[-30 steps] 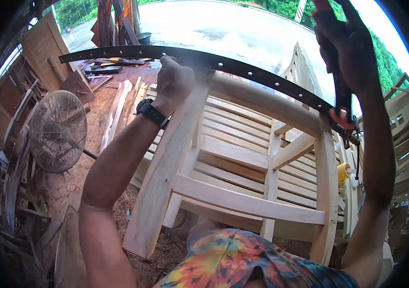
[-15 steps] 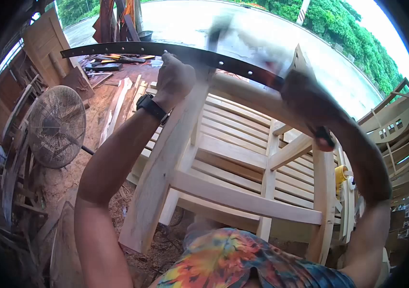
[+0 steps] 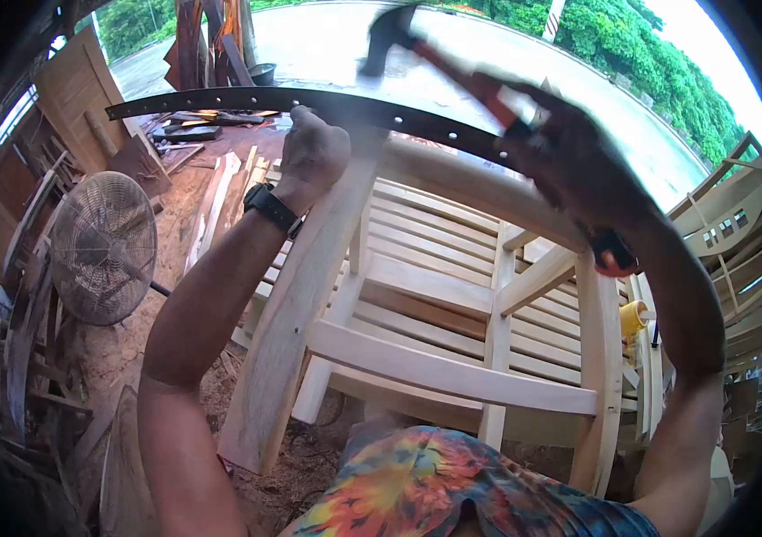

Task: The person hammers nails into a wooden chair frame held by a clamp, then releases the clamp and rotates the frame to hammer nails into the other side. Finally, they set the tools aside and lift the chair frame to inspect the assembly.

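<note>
Hammering looks like the step here: right hand wrapped round a hammer, its head raised beyond the wooden frame. The black strip crosses the frame's far edge. The left hand is curled against it, can't tell if it's pinching anything. Next move calls for aim clear of those knuckles, imo.

A caged fan stands at left, green trees lining the road beyond.
</note>
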Demonstrator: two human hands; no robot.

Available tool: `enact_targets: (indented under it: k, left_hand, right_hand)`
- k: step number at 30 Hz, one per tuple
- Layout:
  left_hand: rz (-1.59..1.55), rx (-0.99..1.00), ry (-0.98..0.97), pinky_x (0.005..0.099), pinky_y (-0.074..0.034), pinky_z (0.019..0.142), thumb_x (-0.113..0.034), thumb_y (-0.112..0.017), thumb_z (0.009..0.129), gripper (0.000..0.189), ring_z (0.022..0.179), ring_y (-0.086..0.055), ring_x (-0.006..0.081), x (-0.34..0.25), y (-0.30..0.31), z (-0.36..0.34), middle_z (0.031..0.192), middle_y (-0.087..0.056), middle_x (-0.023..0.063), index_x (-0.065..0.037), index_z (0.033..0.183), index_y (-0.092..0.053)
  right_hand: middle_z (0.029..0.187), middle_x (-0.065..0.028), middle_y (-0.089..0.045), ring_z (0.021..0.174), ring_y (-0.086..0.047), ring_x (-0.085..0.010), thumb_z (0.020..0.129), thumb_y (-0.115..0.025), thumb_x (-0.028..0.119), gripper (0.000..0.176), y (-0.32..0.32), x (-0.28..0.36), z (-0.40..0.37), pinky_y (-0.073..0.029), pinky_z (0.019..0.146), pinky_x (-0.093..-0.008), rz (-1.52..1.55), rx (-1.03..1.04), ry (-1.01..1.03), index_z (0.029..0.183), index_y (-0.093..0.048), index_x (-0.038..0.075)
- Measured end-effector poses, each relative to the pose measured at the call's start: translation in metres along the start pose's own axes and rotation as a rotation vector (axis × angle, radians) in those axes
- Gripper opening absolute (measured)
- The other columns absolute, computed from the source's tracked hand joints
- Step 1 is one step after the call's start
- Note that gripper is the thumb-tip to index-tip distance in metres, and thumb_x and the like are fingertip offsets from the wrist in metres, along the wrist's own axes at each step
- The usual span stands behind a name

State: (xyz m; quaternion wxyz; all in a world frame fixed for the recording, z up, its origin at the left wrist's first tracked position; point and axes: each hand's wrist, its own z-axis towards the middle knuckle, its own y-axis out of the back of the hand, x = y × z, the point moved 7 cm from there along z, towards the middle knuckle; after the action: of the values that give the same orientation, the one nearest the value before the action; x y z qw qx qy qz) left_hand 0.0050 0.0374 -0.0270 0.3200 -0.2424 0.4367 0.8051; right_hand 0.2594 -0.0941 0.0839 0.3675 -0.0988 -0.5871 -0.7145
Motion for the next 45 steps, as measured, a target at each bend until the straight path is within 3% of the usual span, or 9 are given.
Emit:
enact_targets:
  k: [6, 11, 18, 20, 24, 28, 33, 39, 45]
  left_hand:
    - [0.070, 0.019, -0.084, 0.0472, -0.048, 0.090, -0.014, -0.051, 0.083, 0.046, 0.101, -0.060, 0.0490, 0.013, -0.012, 0.006, 0.103, -0.057, 0.0411, 0.019, 0.110, -0.035]
    - [-0.034, 0.041, -0.028, 0.0479, -0.048, 0.089, -0.014, -0.052, 0.082, 0.044, 0.098, -0.061, 0.0487, 0.001, -0.003, 0.003, 0.099, -0.057, 0.0407, 0.019, 0.107, -0.036]
    - [0.510, 0.239, -0.262, 0.0465, -0.050, 0.084, -0.013, -0.054, 0.081, 0.041, 0.094, -0.062, 0.0478, 0.004, -0.027, 0.010, 0.098, -0.058, 0.0396, 0.018, 0.104, -0.038]
    - [0.481, 0.255, -0.264, 0.0463, -0.051, 0.082, -0.013, -0.054, 0.081, 0.041, 0.092, -0.062, 0.0476, 0.006, -0.028, 0.010, 0.097, -0.058, 0.0394, 0.018, 0.104, -0.038]
    - [-0.021, 0.022, -0.080, 0.0463, -0.052, 0.081, -0.014, -0.054, 0.080, 0.042, 0.091, -0.063, 0.0474, 0.016, -0.013, 0.008, 0.097, -0.058, 0.0393, 0.018, 0.104, -0.039]
    - [0.014, 0.011, -0.040, 0.0466, -0.051, 0.082, -0.013, -0.053, 0.080, 0.040, 0.092, -0.063, 0.0475, 0.019, -0.015, 0.011, 0.097, -0.058, 0.0398, 0.017, 0.103, -0.039]
    - [-0.057, 0.089, -0.003, 0.0468, -0.050, 0.085, -0.012, -0.051, 0.080, 0.040, 0.094, -0.062, 0.0477, 0.010, -0.015, 0.006, 0.097, -0.058, 0.0398, 0.017, 0.104, -0.039]
    - [0.003, 0.077, -0.038, 0.0475, -0.050, 0.086, -0.014, -0.052, 0.081, 0.041, 0.096, -0.062, 0.0484, 0.023, -0.021, 0.013, 0.099, -0.058, 0.0399, 0.018, 0.105, -0.040]
    - [0.102, 0.117, -0.054, 0.0475, -0.048, 0.090, -0.016, -0.052, 0.081, 0.043, 0.101, -0.060, 0.0499, 0.030, -0.031, 0.020, 0.103, -0.057, 0.0411, 0.017, 0.107, -0.040]
  right_hand:
    - [0.068, -0.0048, -0.059, 0.047, -0.053, -0.0099, 0.094, -0.060, 0.023, 0.034, 0.026, -0.005, -0.004, -0.042, 0.041, -0.0256, 0.221, -0.492, 0.004, 0.123, -0.051, 0.007]
    - [0.068, -0.0047, -0.058, 0.050, -0.052, -0.0091, 0.091, -0.062, 0.019, 0.051, -0.043, -0.035, -0.015, -0.045, 0.046, -0.0280, 0.176, 0.176, -0.243, 0.139, -0.047, 0.017]
    - [0.064, 0.0007, -0.054, 0.043, -0.045, -0.0075, 0.097, -0.056, 0.022, 0.045, 0.022, -0.008, -0.007, -0.037, 0.039, -0.0267, 0.238, -0.400, 0.074, 0.140, -0.044, 0.012]
    - [0.072, -0.0079, -0.063, 0.054, -0.058, -0.0205, 0.094, -0.054, 0.014, 0.034, -0.032, -0.027, 0.003, -0.045, 0.049, -0.0315, -0.250, -0.015, 0.059, 0.128, -0.053, 0.009]
    - [0.069, -0.0071, -0.060, 0.055, -0.058, -0.0138, 0.091, -0.057, 0.014, 0.047, -0.027, -0.019, -0.002, -0.044, 0.050, -0.0309, 0.038, 0.151, -0.054, 0.138, -0.050, 0.011]
    - [0.065, -0.0059, -0.056, 0.055, -0.056, -0.0135, 0.094, -0.058, 0.017, 0.051, 0.005, -0.012, -0.004, -0.044, 0.051, -0.0318, 0.108, -0.277, 0.045, 0.142, -0.042, 0.015]
    - [0.077, -0.0107, -0.064, 0.063, -0.061, -0.0192, 0.093, -0.060, 0.020, 0.043, -0.036, -0.030, -0.003, -0.048, 0.060, -0.0352, -0.153, 0.107, 0.109, 0.134, -0.050, 0.013]
    - [0.062, -0.0065, -0.058, 0.052, -0.056, -0.0148, 0.094, -0.059, 0.021, 0.048, 0.005, -0.004, -0.008, -0.044, 0.051, -0.0341, 0.097, -0.380, 0.036, 0.138, -0.042, 0.013]
    - [0.083, -0.0179, -0.066, 0.076, -0.065, -0.0250, 0.091, -0.061, 0.021, 0.058, -0.022, -0.018, 0.000, -0.050, 0.071, -0.0411, -0.080, 0.091, -0.115, 0.145, -0.040, 0.021]
